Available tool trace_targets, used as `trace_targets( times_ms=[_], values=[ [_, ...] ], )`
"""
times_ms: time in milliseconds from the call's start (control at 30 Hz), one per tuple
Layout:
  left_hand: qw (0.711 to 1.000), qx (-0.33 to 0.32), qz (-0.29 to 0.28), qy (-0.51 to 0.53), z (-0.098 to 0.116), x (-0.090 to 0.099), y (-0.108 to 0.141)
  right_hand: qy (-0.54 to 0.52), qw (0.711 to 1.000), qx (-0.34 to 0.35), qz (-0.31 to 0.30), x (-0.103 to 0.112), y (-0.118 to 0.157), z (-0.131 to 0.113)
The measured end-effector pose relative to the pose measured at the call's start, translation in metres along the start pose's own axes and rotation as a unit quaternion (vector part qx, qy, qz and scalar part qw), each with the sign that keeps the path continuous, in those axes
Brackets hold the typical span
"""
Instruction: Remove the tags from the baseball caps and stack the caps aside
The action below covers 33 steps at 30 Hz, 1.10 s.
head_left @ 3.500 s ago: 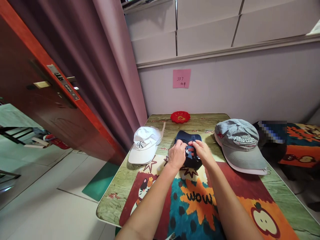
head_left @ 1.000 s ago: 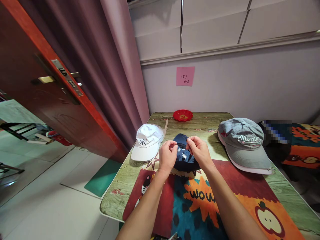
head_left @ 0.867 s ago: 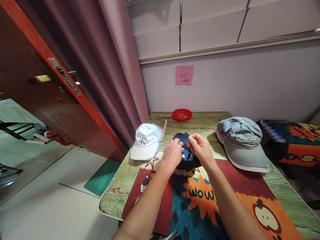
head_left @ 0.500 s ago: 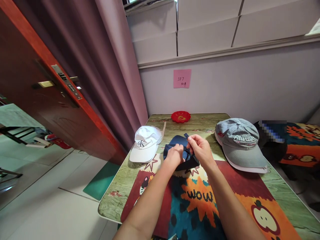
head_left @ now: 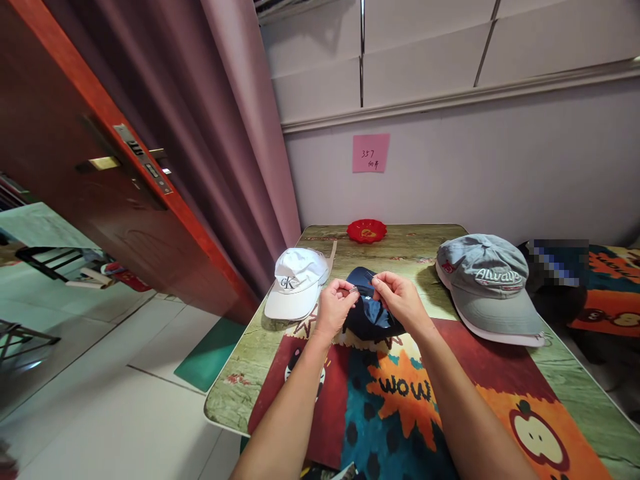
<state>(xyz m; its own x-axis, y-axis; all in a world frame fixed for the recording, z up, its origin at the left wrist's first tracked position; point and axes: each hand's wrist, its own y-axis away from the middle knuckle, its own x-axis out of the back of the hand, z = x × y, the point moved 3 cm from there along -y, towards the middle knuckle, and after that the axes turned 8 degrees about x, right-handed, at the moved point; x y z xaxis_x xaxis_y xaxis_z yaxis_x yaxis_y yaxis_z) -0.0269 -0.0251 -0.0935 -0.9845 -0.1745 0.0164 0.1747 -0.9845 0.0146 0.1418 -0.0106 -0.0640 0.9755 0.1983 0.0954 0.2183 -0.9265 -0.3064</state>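
A navy cap [head_left: 376, 323] lies on the table with its hollow inside facing up and towards me. My left hand [head_left: 336, 308] is closed in a pinch at the cap's left, on a strap end with a small metallic glint, perhaps a buckle. Thumb and fingertips of my right hand [head_left: 397, 297] pinch the thin dark strap at the cap's right. A short gap separates the two hands. Left of them sits a white cap [head_left: 296, 287] with dark letters; to the right rests a grey cap [head_left: 487, 287] with raised white lettering.
A red scalloped dish [head_left: 367, 231] stands at the table's back. A colourful printed mat [head_left: 400, 427] covers much of the wood-patterned table [head_left: 233, 393]. Behind is a wall with a pink note [head_left: 371, 153]. A curtain [head_left: 235, 120] and brown door [head_left: 165, 227] are at the left.
My left hand has drawn back from inside the navy cap to its left and now pinches near the strap. The cap's interior shows more. The view has shifted slightly.
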Motion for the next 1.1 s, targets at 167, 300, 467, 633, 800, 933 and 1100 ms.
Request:
trace_targets(
  times_ms=[167,300,467,633,800,933,1100],
  values=[
    [0.999,-0.018,0.037,0.009,0.015,0.002,0.004,0.058,0.998,0.013,-0.005,0.004,-0.001,0.002],
    [0.986,-0.088,0.114,-0.08,0.031,0.006,0.011,0.07,0.997,0.014,0.001,0.005,-0.002,0.0],
    [0.984,-0.093,0.138,-0.058,0.044,0.001,0.017,0.077,0.997,0.015,-0.003,0.005,0.0,-0.007],
    [0.977,0.06,0.048,0.199,0.036,-0.008,0.014,0.081,0.996,0.014,-0.021,0.001,0.001,-0.008],
    [0.958,0.108,0.045,0.263,0.032,-0.011,0.016,0.071,0.997,0.005,-0.021,-0.003,0.001,-0.003],
    [0.956,0.109,0.041,0.267,0.032,-0.014,0.017,0.092,0.995,0.018,-0.021,-0.003,0.001,-0.004],
    [0.957,0.113,0.037,0.266,0.032,-0.014,0.017,0.163,0.986,0.043,-0.01,0.0,0.001,-0.008]
  ],
)
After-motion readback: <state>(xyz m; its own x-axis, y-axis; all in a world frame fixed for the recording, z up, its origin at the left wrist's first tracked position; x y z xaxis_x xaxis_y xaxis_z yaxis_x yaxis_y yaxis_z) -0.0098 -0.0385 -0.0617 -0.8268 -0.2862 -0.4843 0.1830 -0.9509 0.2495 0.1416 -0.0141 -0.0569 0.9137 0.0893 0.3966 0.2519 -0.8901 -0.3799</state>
